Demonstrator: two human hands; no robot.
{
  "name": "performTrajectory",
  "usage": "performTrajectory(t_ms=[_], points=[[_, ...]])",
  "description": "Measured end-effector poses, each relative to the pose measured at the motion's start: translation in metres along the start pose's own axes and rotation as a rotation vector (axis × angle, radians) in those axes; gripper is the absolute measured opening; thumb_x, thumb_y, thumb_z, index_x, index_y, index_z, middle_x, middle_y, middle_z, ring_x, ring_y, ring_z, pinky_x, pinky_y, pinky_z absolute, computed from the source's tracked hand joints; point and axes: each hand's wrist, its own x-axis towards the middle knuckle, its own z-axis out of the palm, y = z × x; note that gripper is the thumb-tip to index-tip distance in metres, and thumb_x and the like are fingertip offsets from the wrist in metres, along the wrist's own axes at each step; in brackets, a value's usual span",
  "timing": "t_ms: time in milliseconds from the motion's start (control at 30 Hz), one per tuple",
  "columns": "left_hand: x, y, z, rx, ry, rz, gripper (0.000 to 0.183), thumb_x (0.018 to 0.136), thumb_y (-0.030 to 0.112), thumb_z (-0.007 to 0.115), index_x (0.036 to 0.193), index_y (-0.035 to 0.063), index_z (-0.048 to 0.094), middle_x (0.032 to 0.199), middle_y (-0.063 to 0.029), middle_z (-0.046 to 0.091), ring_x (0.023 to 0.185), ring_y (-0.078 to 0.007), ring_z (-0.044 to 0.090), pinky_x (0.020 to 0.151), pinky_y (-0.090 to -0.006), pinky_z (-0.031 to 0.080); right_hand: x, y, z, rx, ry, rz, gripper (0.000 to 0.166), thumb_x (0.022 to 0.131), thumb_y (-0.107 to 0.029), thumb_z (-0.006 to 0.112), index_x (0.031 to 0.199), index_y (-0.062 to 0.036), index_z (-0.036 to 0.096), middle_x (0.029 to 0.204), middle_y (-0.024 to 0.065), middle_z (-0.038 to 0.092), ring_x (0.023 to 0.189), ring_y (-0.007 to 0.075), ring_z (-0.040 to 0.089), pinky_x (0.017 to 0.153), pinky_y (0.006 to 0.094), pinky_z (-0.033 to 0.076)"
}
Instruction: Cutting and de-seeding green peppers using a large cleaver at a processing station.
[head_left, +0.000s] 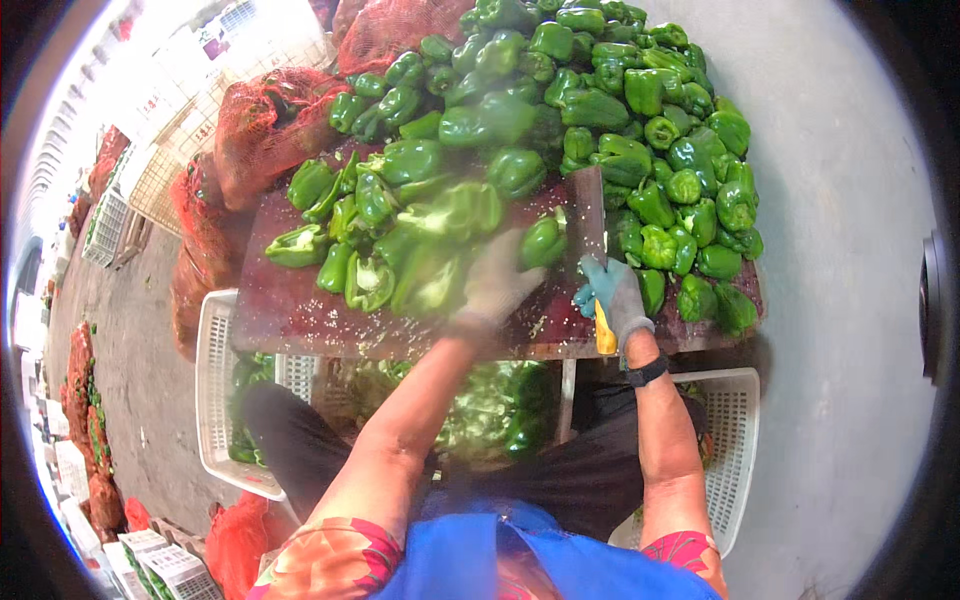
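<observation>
My left hand (499, 277), in a pale glove and blurred, is over the work board (300, 334) with its thumb spread. It is beside cut green bell pepper pieces (427, 281), and a single green bell pepper (543, 241) lies just past its fingers. My right hand (613, 294), in a grey and teal glove, grips a broad-bladed knife (589, 206) by its yellow handle. The blade points away from me, between that single pepper and the large heap of whole green bell peppers (645, 150). Pale seeds are scattered across the dark red board.
Red mesh sacks (274, 127) stand along the board's left side. A white plastic crate (217, 390) with peppers is below at left, another white crate (731, 442) at right. Under the board's near edge, between my knees, are more green peppers and pale pieces (487, 412).
</observation>
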Motion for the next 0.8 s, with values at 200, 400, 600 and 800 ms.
performTrajectory(t_ms=[200, 400, 600, 800], points=[[-0.011, -0.028, -0.003, 0.039, 0.046, 0.063, 0.058, 0.078, 0.022, 0.081, 0.129, 0.0062, 0.059, 0.116, -0.0171, 0.068, 0.110, -0.0350, 0.064, 0.096, -0.0450, 0.049, -0.029, -0.019, 0.018, -0.080, 0.076, -0.108, 0.039, 0.101, -0.037, 0.058, 0.100, 0.0014, 0.063, 0.064, 0.0117, 0.066, 0.048, 0.0152, 0.059, 0.045, 0.0297, 0.047], [-0.017, -0.035, -0.002, 0.089, 0.039, 0.061, 0.059, 0.077, 0.023, 0.082, 0.129, 0.0060, 0.058, 0.118, -0.0168, 0.066, 0.113, -0.0362, 0.061, 0.099, -0.0461, 0.047, -0.043, -0.029, 0.033, -0.219, 0.097, -0.162, 0.037, 0.102, -0.035, 0.056, 0.098, 0.0016, 0.064, 0.064, 0.0103, 0.065, 0.048, 0.0146, 0.058, 0.047, 0.0294, 0.048], [-0.019, -0.051, -0.002, 0.035, 0.066, 0.111, 0.073, 0.079, 0.016, 0.076, 0.144, 0.0066, 0.046, 0.133, -0.0217, 0.055, 0.126, -0.0395, 0.052, 0.107, -0.0464, 0.043, -0.034, -0.023, 0.041, -0.355, -0.199, 0.111, 0.040, 0.100, -0.034, 0.056, 0.104, 0.0047, 0.063, 0.067, 0.0138, 0.067, 0.052, 0.0204, 0.063, 0.049, 0.0337, 0.051], [-0.025, -0.031, -0.004, 0.040, 0.222, 0.324, 0.074, 0.077, 0.013, 0.074, 0.144, 0.0065, 0.044, 0.133, -0.0227, 0.053, 0.126, -0.0417, 0.050, 0.105, -0.0482, 0.043, -0.013, 0.000, 0.042, -0.629, -0.297, 0.059, 0.041, 0.099, -0.035, 0.054, 0.102, 0.0039, 0.066, 0.068, 0.0161, 0.068, 0.053, 0.0258, 0.067, 0.052, 0.0385, 0.054]])
